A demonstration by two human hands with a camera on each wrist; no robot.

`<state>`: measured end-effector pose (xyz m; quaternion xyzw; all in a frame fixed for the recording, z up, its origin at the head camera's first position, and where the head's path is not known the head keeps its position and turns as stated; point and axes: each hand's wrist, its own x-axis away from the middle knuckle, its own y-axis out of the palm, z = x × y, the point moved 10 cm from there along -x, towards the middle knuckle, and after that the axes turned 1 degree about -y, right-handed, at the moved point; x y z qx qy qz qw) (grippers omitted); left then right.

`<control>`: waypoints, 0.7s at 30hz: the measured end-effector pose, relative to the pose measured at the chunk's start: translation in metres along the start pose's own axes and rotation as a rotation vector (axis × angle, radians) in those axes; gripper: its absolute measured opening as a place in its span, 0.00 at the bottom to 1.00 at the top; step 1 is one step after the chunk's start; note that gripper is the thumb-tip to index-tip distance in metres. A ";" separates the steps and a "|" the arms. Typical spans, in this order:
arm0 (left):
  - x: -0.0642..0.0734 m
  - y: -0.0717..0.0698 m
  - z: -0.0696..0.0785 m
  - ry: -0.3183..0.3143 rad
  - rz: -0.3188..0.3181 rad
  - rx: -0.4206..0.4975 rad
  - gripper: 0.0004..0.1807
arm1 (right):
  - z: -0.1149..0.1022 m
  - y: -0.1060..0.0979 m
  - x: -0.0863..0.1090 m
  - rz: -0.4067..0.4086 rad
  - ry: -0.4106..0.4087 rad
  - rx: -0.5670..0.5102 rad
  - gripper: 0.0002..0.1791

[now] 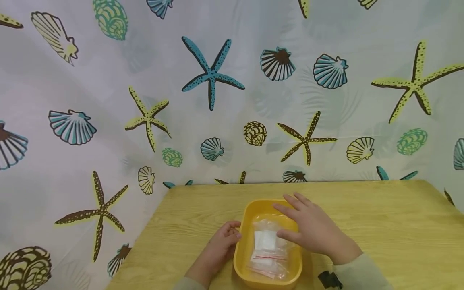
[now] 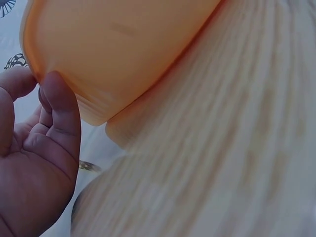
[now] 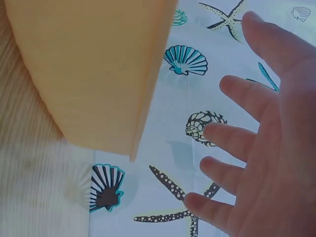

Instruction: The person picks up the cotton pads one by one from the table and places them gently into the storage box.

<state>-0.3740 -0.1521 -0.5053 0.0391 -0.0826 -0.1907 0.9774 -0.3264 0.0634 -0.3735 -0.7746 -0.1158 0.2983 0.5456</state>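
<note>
A yellow plastic tub (image 1: 242, 245) stands on the wooden table (image 1: 380, 225) near its front edge. Clear zip bags (image 1: 268, 251) with white contents and red lines lie inside it. My left hand (image 1: 222, 237) is at the tub's left rim, its fingers curled against the wall. In the left wrist view the fingertips (image 2: 59, 96) of my left hand (image 2: 44, 148) press the outside of the tub (image 2: 123, 44). My right hand (image 1: 308, 225) hovers over the right half of the tub, fingers straight and spread, thumb just above the bags. In the right wrist view my right hand (image 3: 266, 148) holds nothing beside the tub (image 3: 89, 64).
A curtain (image 1: 210, 80) printed with starfish and shells hangs behind and to the left of the table. The table's back edge runs just beyond the tub. Bare wood stretches to the right. A black strap (image 1: 330, 279) sits on my right wrist.
</note>
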 end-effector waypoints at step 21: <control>-0.005 0.003 -0.004 0.028 0.057 -0.061 0.28 | 0.066 -0.026 0.051 0.010 0.192 0.055 0.37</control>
